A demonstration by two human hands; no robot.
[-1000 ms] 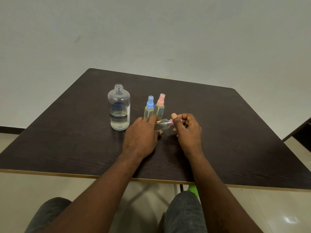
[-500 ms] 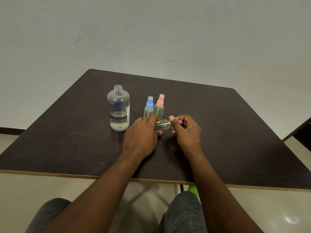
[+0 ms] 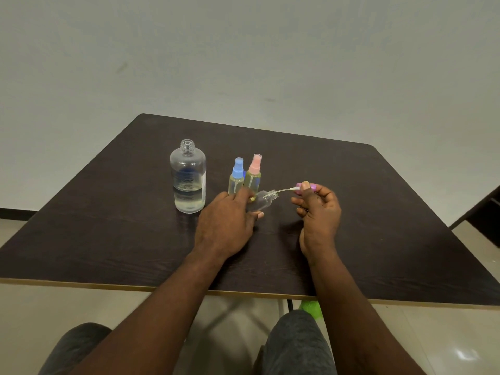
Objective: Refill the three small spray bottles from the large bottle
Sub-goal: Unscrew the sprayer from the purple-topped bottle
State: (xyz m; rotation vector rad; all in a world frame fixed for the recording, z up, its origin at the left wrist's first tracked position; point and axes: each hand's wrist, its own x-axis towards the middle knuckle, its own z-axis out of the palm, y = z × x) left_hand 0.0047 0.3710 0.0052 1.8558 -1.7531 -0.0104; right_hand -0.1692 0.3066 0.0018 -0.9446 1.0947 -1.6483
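Left grip (image 3: 227,226) holds the tilted small bottle (image 3: 263,201); right grip (image 3: 319,209) pinches its purple sprayer (image 3: 304,187), tube tip seemingly inside.

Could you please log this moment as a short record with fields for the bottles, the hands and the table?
large bottle: upright, uncapped, partly full of clear liquid
blue-top bottle: upright, capped, yellowish liquid
pink-top bottle: upright, capped, beside the blue-top one
third bottle: tilted, open, looks empty
left hand: grip on the third bottle
right hand: holds the purple sprayer, tube tip at the open neck
table: dark wood grain
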